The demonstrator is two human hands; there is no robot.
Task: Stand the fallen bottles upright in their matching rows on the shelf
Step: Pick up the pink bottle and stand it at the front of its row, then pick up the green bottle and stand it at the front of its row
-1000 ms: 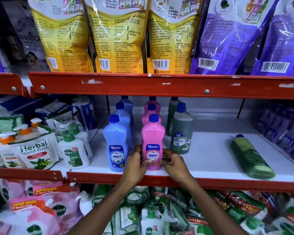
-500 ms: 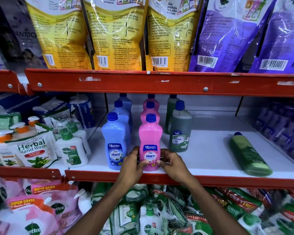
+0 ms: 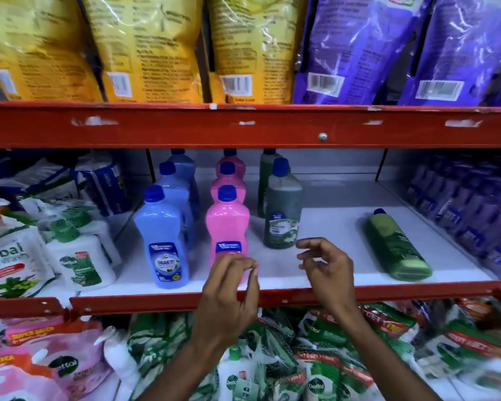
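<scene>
A pink bottle (image 3: 227,224) stands upright at the front of the pink row on the white shelf (image 3: 324,227). To its left is a row of blue bottles (image 3: 162,227), to its right a row of dark green bottles (image 3: 282,212). One light green bottle (image 3: 396,246) lies on its side at the shelf's right, cap pointing to the back. My left hand (image 3: 229,296) hovers just in front of the pink bottle, fingers loosely curled, holding nothing. My right hand (image 3: 327,267) is empty, fingers apart, in front of the dark green row.
Purple bottles (image 3: 472,221) line the right side of the shelf. White hand-wash bottles (image 3: 78,256) and pouches stand to the left. A red beam (image 3: 243,125) carries yellow and purple pouches overhead. Green and pink packs fill the shelf below.
Both hands have let go of the pink bottle and drawn back toward me. My right hand has shifted to the right. The view has moved closer to the shelf.
</scene>
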